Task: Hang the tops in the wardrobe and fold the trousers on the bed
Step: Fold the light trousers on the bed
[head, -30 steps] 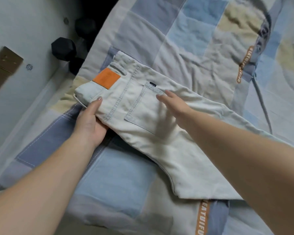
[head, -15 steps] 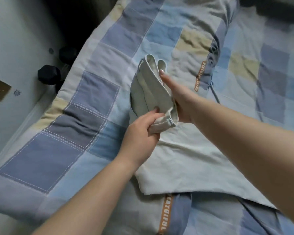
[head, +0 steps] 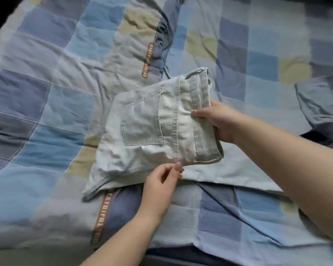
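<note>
Pale blue-white trousers (head: 142, 127) lie on the bed, their top half folded over onto the legs so that a back pocket faces up. My right hand (head: 217, 120) grips the waistband at the right edge of the fold, thumb on top. At the near edge of the fold, my left hand (head: 161, 179) pinches the cloth with thumb and fingertips. The trouser legs run off to the right under my right forearm.
A checked quilt (head: 56, 112) in blue, grey and beige covers the bed. A grey-blue garment (head: 319, 104) lies at the right edge, with something dark beside it. The bed's near edge runs along the bottom of the view.
The waist end of the trousers was lifted from the left and folded over to the right onto the legs. My view has swung right, away from the wall and the dumbbells.
</note>
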The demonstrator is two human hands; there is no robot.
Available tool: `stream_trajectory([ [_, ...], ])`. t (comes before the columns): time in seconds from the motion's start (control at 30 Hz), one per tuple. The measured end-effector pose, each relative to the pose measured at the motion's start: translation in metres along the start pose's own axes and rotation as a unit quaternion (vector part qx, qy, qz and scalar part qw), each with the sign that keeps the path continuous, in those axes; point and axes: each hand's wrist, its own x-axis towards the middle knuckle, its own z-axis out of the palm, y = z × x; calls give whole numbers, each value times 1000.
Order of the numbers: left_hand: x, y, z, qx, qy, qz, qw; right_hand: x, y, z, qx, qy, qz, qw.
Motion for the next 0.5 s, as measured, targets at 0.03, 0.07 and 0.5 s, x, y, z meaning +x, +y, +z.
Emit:
stream_trajectory([
  [0.03, 2, -13, 8, -125, 12, -131, 983, -6, 7, -16, 12, 2, 2, 1000],
  [0.07, 5, -24, 19, -243, 21, -231, 942, -13, 15, -36, 27, 6, 4, 1000],
  [0.5, 31, -121, 119, -383, 192, -249, 869, -69, 153, -247, 95, 101, 33, 990],
])
